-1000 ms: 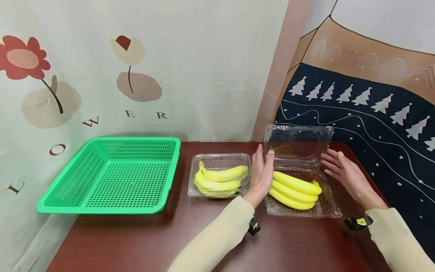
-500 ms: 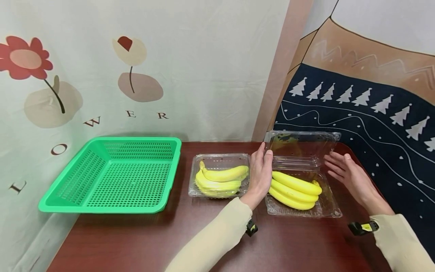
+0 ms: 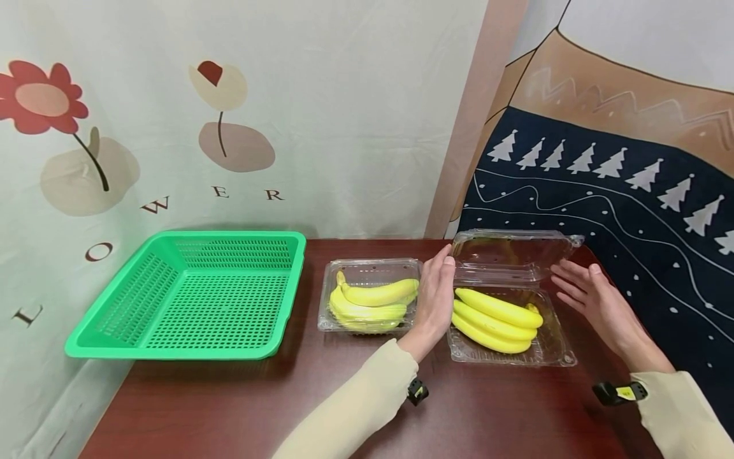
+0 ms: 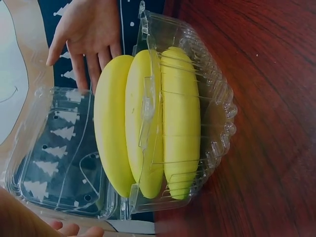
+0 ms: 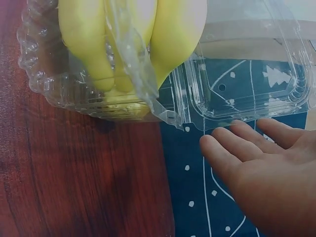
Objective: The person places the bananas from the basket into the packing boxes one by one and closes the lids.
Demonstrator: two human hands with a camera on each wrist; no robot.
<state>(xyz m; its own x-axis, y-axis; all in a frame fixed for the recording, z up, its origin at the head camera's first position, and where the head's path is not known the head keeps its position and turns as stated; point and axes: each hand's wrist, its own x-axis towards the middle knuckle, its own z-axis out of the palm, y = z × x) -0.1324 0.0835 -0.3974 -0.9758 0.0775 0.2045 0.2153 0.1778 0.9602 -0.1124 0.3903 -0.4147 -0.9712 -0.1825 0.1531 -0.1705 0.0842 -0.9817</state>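
A clear plastic clamshell box (image 3: 550, 347) lies opened on the table, with a bunch of three bananas (image 3: 496, 319) in its base. The lid (image 3: 510, 252) leans back behind the base. My left hand (image 3: 434, 296) is at the left side of the box, fingers straight, holding nothing. At the right side is my right hand (image 3: 599, 309), its fingers extended close to the lid's edge; in the right wrist view the fingertips (image 5: 210, 143) are just beside the lid, and I cannot tell if they touch it. The left wrist view shows the bananas (image 4: 143, 123) side by side.
Left of my left hand sits a second clamshell box (image 3: 373, 271), closed over more bananas (image 3: 373, 303). A green plastic basket (image 3: 275, 338) is on the left of the dark red table (image 3: 241, 408). Printed curtains (image 3: 355, 127) hang behind.
The lid has swung further back and lower. My right hand has shifted right and slightly down, my left hand slightly left. The bananas and the base have stayed in place.
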